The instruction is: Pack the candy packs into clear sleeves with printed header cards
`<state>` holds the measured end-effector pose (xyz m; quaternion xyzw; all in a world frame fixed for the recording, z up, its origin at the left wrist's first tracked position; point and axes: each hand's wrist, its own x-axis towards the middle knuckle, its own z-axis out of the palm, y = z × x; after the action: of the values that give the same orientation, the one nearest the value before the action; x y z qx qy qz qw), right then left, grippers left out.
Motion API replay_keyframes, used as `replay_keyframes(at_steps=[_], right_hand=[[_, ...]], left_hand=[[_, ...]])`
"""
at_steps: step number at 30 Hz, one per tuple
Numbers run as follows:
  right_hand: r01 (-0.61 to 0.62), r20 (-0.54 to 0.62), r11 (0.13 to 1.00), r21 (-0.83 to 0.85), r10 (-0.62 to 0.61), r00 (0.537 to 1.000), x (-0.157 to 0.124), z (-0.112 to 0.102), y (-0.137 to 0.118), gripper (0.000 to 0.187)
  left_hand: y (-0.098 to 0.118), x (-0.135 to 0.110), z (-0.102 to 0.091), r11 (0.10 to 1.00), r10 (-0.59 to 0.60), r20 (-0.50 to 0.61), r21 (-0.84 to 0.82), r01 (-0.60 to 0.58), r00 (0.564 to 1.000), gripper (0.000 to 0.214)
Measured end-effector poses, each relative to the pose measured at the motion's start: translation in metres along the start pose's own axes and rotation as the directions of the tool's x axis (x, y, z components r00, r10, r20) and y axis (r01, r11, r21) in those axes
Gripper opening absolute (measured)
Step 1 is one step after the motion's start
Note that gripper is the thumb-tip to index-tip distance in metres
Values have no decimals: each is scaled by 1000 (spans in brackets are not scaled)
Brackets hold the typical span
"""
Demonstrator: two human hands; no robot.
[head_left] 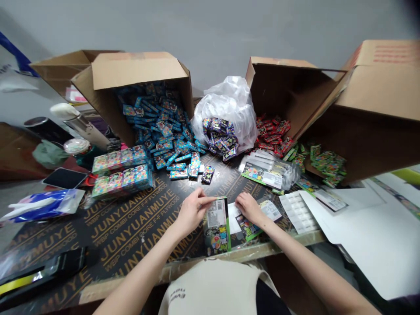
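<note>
My left hand (193,208) is closed on the upper left edge of a printed packaging card (217,232), its index finger stretched along the top. The card is dark and green, with colourful lettering and a barcode panel. To its right, my right hand (251,208) has its fingers bent together at a plain white piece (234,218); whether they grip it is unclear. Under that hand lies another printed card (271,210). Just beyond my left hand, a small purple candy packet (208,175) lies beside several blue packets (179,174).
Cardboard boxes hold blue packets (164,127), red packets (274,131) and green packets (328,166). Purple packets spill from a clear plastic bag (226,103). Wrapped stacks (123,179), a phone (64,178) and a tape dispenser (42,273) are left; a white blister sheet (298,212) is right.
</note>
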<state>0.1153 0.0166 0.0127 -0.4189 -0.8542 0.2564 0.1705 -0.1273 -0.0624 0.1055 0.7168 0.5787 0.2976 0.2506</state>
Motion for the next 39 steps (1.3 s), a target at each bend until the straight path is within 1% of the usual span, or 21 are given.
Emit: replay_keyframes(at_steps=[4, 6, 8, 9, 11, 13, 15, 17, 19, 21, 25, 27, 29, 31, 33, 34, 35, 36, 37, 38, 39], right_hand=[[-61, 44, 990, 124, 56, 997, 4, -9, 3, 13], [-85, 68, 978, 193, 74, 995, 12, -21, 0, 15], [-97, 55, 950, 295, 84, 995, 22, -36, -13, 18], [-100, 42, 921, 377, 91, 995, 28, -44, -23, 18], [-108, 43, 818, 564, 102, 994, 39, -57, -49, 20], [-131, 101, 708, 694, 84, 991, 47, -64, -77, 22], [-166, 182, 653, 739, 43, 982, 53, -63, -98, 24], [-206, 245, 613, 763, 20, 969, 56, -58, -109, 26], [-242, 281, 585, 774, 26, 959, 57, -51, -111, 27], [-261, 296, 578, 773, 34, 954, 58, -46, -108, 27], [-258, 304, 601, 756, 26, 952, 58, -37, -101, 27], [-243, 283, 646, 724, 43, 958, 59, -30, -101, 27], [-210, 215, 705, 678, 82, 973, 60, -24, -103, 24], [-178, 138, 736, 653, 115, 984, 63, -20, -100, 21], [-150, 63, 748, 647, 144, 988, 65, -23, -90, 25], [-133, 14, 771, 623, 159, 987, 65, -27, -82, 26], [-117, -45, 818, 563, 171, 984, 65, -32, -70, 25], [-108, -105, 880, 463, 176, 979, 62, -37, -57, 22], [-111, -147, 940, 323, 166, 975, 58, -42, -43, 20], [-122, -157, 978, 169, 149, 976, 52, -46, -28, 18], [-132, -137, 991, 34, 136, 981, 45, -48, -15, 15]], left_hand=[[0, -1, 5, 999, -25, -47, -24, 24, 999, 27], [0, -1, 6, 999, -30, -61, -17, 29, 998, 26], [1, -1, 7, 999, -33, -77, -21, 31, 996, 25], [1, -1, 7, 999, -33, -91, -36, 30, 995, 24], [2, -2, 7, 997, -32, -120, -72, 23, 992, 21], [2, -3, 7, 996, -23, -142, -85, 11, 990, 13], [3, -3, 7, 998, -12, -154, -69, 2, 988, 7], [5, -4, 7, 999, -10, -172, -45, 3, 985, 6], [8, -4, 7, 999, -22, -199, -31, 16, 980, 5], [11, -4, 8, 999, -39, -226, -35, 32, 973, 5], [12, -2, 13, 995, -99, -286, -33, 93, 953, 13], [10, -1, 18, 991, -131, -318, -9, 135, 939, 16], [9, 0, 22, 989, -133, -326, 25, 149, 936, 14], [8, 1, 22, 988, -91, -295, 92, 123, 951, 13], [6, -1, 17, 976, -35, -240, 203, 85, 970, 18], [4, -3, 11, 962, -21, -212, 262, 78, 977, 20], [1, -6, 5, 944, -23, -185, 321, 82, 983, 22], [-4, -9, -3, 920, -38, -158, 380, 97, 987, 25], [-9, -12, -12, 890, -62, -140, 441, 118, 988, 30], [-14, -16, -19, 848, -89, -127, 510, 142, 988, 35], [-19, -19, -26, 795, -111, -133, 582, 169, 985, 40]])
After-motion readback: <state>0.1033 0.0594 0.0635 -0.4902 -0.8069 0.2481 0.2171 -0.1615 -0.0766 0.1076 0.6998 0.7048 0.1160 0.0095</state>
